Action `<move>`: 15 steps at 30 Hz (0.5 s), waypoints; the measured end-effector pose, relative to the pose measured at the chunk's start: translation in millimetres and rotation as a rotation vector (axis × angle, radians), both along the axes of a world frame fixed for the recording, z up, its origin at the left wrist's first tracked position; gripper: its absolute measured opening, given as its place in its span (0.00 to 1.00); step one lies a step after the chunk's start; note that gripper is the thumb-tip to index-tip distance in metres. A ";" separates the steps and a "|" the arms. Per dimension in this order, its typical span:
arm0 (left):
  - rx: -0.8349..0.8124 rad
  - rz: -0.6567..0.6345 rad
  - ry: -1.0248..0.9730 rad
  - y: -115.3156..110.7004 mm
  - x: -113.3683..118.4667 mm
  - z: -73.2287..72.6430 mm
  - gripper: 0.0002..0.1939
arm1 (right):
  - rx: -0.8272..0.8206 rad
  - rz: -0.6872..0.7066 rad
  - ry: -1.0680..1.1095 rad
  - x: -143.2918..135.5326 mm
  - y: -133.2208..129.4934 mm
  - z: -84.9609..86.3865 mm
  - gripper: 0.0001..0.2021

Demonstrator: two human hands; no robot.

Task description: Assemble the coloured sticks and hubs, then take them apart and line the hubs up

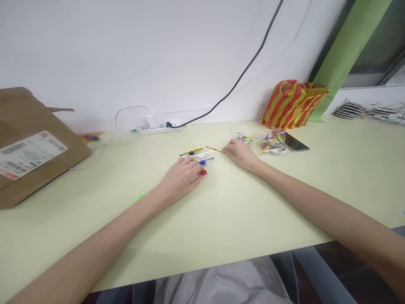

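My left hand (182, 177) rests on the table with its fingers closed, and a small red disc (203, 172) on a clear base is at its fingertips. My right hand (239, 153) pinches one end of a thin red arrow (215, 149). Just beyond the left hand lie a blue arrow spinner (203, 162), a white arrow spinner (201, 156) and a black arrow spinner (191, 153), with some yellow beside the black one. A bright green piece (141, 196) shows partly behind my left wrist.
Clear bags of coloured arrow parts (272, 142) and a phone (296, 142) lie right of centre. Behind them stands a red-and-yellow striped bag (294, 104). A cardboard box (34, 126) occupies the left. By the wall, a power strip (160, 128) has a black cable (240, 78) plugged in.
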State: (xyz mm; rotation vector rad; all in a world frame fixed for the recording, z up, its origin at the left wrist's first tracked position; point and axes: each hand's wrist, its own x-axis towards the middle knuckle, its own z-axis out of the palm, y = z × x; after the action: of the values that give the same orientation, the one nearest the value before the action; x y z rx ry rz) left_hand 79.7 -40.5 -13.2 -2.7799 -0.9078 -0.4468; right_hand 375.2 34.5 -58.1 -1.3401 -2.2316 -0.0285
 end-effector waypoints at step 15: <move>-0.079 -0.008 -0.071 1.0 -0.3 -4.9 0.10 | 0.041 -0.188 0.069 1.3 -0.3 5.8 0.10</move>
State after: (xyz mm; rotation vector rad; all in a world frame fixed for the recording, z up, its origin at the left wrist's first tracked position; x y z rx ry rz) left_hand 79.4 -39.5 -18.1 -2.8557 -0.9500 -0.5247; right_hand 376.5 34.2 -52.3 -1.5015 -2.0314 -0.0934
